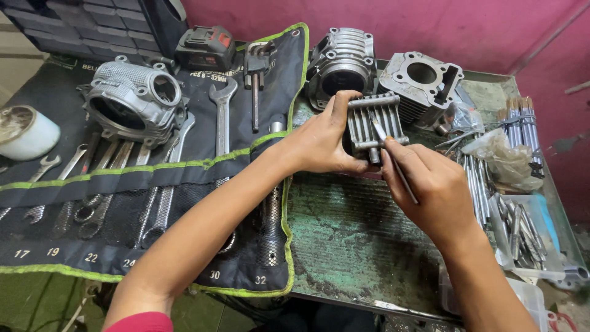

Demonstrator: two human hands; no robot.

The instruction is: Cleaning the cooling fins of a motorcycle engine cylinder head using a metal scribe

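Note:
My left hand (322, 142) grips a finned grey metal engine cylinder (375, 125), holding it upright above the worn green table top (350, 233). My right hand (430, 184) holds a thin metal-handled brush (393, 161) like a pen. Its tip rests between the cylinder's fins.
A black tool roll with green trim (184, 172) holds several wrenches (222, 110) on the left. A cylinder head (132, 101) lies on it. Two more engine cylinders (344, 61) (421, 80) stand at the back. Loose brushes and metal tools (510, 203) crowd the right edge. A white tub (24, 132) sits far left.

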